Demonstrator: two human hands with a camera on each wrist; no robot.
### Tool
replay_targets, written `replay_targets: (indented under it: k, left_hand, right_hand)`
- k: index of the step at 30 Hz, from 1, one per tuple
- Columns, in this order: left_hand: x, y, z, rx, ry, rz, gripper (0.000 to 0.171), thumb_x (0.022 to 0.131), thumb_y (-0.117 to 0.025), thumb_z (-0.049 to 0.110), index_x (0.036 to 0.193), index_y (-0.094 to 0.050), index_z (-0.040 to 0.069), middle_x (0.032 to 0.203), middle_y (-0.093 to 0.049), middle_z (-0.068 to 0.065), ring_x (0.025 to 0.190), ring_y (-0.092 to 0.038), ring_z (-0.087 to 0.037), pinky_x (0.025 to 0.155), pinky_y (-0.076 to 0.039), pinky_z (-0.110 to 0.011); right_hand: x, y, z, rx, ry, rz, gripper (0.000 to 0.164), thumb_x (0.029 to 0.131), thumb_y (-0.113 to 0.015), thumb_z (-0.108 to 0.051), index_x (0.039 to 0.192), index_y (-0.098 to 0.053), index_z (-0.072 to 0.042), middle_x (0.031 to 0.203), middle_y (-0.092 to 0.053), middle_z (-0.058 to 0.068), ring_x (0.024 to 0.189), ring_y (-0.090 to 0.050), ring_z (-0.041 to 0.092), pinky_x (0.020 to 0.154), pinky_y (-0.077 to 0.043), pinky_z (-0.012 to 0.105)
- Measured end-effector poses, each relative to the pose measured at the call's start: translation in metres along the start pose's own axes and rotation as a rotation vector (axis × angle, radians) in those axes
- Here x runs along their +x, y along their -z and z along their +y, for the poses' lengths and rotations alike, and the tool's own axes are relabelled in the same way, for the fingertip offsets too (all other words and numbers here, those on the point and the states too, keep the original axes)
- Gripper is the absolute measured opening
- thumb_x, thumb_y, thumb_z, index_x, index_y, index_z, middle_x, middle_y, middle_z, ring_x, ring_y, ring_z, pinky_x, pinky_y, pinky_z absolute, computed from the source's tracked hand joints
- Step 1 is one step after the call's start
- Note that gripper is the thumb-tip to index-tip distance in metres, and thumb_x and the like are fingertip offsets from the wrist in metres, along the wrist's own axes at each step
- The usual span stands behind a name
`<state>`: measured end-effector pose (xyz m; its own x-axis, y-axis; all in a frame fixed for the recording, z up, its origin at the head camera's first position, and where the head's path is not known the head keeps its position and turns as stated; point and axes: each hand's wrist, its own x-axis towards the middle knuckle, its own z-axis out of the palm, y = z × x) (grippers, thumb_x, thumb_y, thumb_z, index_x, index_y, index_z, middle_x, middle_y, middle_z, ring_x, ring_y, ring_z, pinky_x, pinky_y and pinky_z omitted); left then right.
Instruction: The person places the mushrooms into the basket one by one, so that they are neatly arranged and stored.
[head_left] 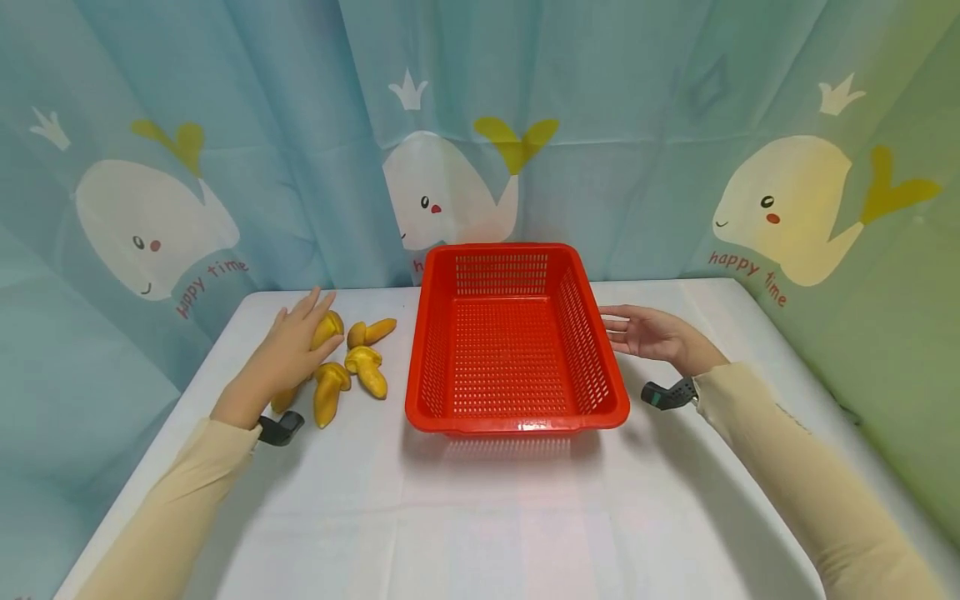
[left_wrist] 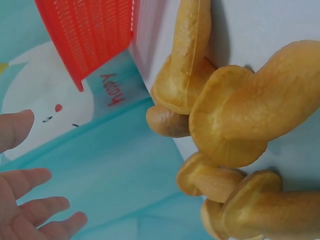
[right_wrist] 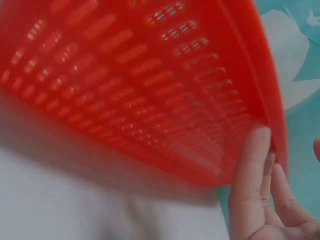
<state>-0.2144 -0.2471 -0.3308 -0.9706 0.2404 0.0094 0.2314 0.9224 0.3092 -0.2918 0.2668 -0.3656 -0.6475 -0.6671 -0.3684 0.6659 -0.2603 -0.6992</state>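
Note:
My left hand (head_left: pixel 288 350), fingers spread and fairly straight, hovers above a group of yellow-brown mushrooms with wide caps and thick stems. One mushroom (head_left: pixel 327 396) lies beside the wrist, and another mushroom (head_left: pixel 367 371) is just right of the fingers. Part of the group is hidden under the hand. In the left wrist view, a large mushroom (left_wrist: pixel 270 95) lies apart from the fingers, which hold nothing. A red plastic basket (head_left: pixel 517 425) with slotted walls contains nothing. At its right side is my right hand (head_left: pixel 648 333), its extended fingertips right at the outer wall beneath the rim.
The white-covered table (head_left: pixel 487 517) carries the basket at its middle and the mushrooms at its left. Behind it hangs a blue curtain (head_left: pixel 622 200) printed with whales, close to the basket's far rim. Another mushroom (head_left: pixel 378 331) lies near the basket's left side.

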Motion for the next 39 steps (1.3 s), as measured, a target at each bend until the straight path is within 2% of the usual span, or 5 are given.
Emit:
replay_targets:
  k: [8,19,25,33,39]
  left_hand:
    - [-0.001,-0.005,-0.002,-0.014,0.007,0.010,0.070,0.098,-0.048,0.032,0.150,-0.013,0.002,0.154,-0.004,-0.029,0.140,-0.010,-0.048,0.114,-0.002,-0.063]
    - [-0.001,-0.009,-0.004,-0.018,-0.010,0.018,0.067,0.098,-0.047,0.030,0.149,-0.015,0.000,0.153,-0.006,-0.030,0.139,-0.013,-0.050,0.114,-0.004,-0.061]
    - [-0.001,-0.010,-0.005,-0.009,-0.009,0.017,0.067,0.098,-0.048,0.028,0.149,-0.015,0.000,0.153,-0.006,-0.031,0.138,-0.014,-0.051,0.114,-0.006,-0.062]
    - [-0.002,-0.012,-0.007,-0.016,0.004,0.014,0.066,0.098,-0.049,0.027,0.149,-0.016,0.001,0.154,-0.007,-0.030,0.138,-0.011,-0.051,0.112,-0.009,-0.064]
    - [-0.003,-0.017,-0.014,0.020,-0.011,-0.004,0.061,0.097,-0.050,0.023,0.144,-0.027,-0.006,0.149,-0.021,-0.032,0.138,-0.019,-0.048,0.113,-0.010,-0.063]
  right_hand:
    - [0.008,-0.003,0.010,0.001,0.049,-0.023,0.035,0.103,-0.028,-0.010,0.102,-0.063,-0.007,0.097,-0.070,0.005,0.087,-0.066,0.016,0.080,-0.057,0.029]
    - [0.010,-0.005,0.017,-0.090,-0.022,0.185,0.023,0.100,-0.043,-0.021,0.094,-0.063,-0.013,0.089,-0.069,0.002,0.080,-0.065,0.014,0.073,-0.059,0.029]
    - [0.008,-0.004,0.020,-0.077,-0.033,0.190,0.020,0.099,-0.046,-0.025,0.095,-0.062,-0.014,0.090,-0.069,0.002,0.081,-0.065,0.014,0.074,-0.059,0.030]
    - [0.006,-0.007,0.020,-0.157,-0.003,0.143,0.019,0.101,-0.042,-0.021,0.102,-0.060,-0.014,0.091,-0.068,0.000,0.082,-0.065,0.014,0.075,-0.058,0.029]
    - [0.006,-0.009,0.021,-0.149,-0.006,0.200,0.016,0.098,-0.047,-0.022,0.101,-0.061,-0.015,0.092,-0.069,0.001,0.083,-0.064,0.014,0.075,-0.058,0.029]
